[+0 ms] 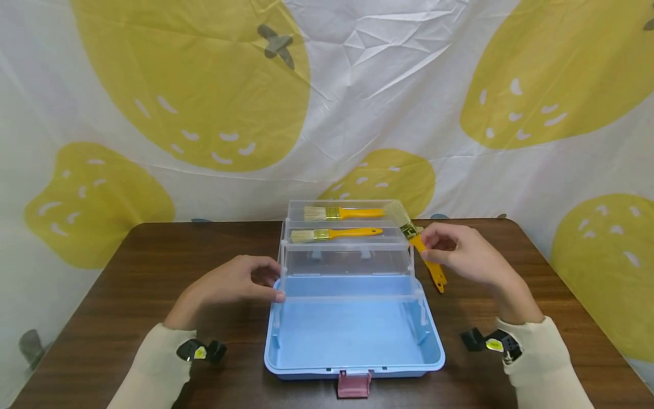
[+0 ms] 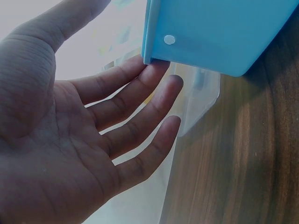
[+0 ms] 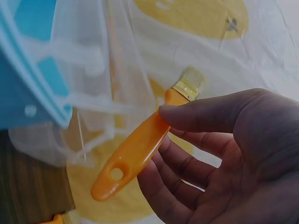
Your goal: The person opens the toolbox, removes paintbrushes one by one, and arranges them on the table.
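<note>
My right hand (image 1: 457, 250) pinches a paintbrush (image 3: 140, 147) by its yellow-orange handle, thumb on one side and fingers on the other. Its pale bristles tilt up to the left, at the right end of the clear upper trays (image 1: 347, 264). Two more brushes lie in those raised trays: an upper brush (image 1: 357, 213) and a lower brush (image 1: 352, 233), bristles to the left. Below, the light-blue toolbox (image 1: 352, 335) stands unfolded. At its left rim rests my left hand (image 2: 70, 126), its fingers fairly straight and fingertips touching the edge.
Another orange handle (image 3: 55, 219) shows on the table at the right wrist view's lower edge, mostly cut off. A dark red latch (image 1: 353, 384) hangs at the box's front. Behind the wooden table (image 1: 204, 244) hangs a fruit-patterned cloth (image 1: 357, 85).
</note>
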{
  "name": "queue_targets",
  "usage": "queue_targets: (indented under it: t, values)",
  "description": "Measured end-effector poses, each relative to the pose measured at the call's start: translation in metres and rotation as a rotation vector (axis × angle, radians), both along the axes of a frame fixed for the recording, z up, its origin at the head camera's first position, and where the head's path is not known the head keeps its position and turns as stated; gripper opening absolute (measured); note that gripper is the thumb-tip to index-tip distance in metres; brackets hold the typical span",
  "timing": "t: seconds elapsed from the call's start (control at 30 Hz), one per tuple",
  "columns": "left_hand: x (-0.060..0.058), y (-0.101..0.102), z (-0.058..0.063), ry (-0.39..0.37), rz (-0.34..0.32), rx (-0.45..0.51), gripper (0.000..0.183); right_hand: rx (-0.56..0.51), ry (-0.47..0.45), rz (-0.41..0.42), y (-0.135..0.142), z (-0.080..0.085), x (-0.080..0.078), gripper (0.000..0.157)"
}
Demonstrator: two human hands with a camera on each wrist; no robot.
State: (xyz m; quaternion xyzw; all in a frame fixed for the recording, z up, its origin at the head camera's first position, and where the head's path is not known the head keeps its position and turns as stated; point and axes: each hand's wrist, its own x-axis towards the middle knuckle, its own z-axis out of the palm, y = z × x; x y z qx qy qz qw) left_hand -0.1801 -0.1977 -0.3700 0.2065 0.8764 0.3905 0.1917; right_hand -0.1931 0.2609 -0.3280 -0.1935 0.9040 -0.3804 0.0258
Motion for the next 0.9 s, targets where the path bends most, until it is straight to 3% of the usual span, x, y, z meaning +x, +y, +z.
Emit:
queue_targets:
  t: [0.53,0.9]
  values:
    - [-0.001,0.0,-0.002,-0.002,0.008,-0.007,0.057,-0.073,-0.172,-0.172,0.049,-0.044,-0.034,0.019]
    - [-0.002,-0.001,-0.002,0.004,0.003,-0.011,0.056,-0.1,-0.28,-0.316,0.07,-0.07,-0.044,0.024]
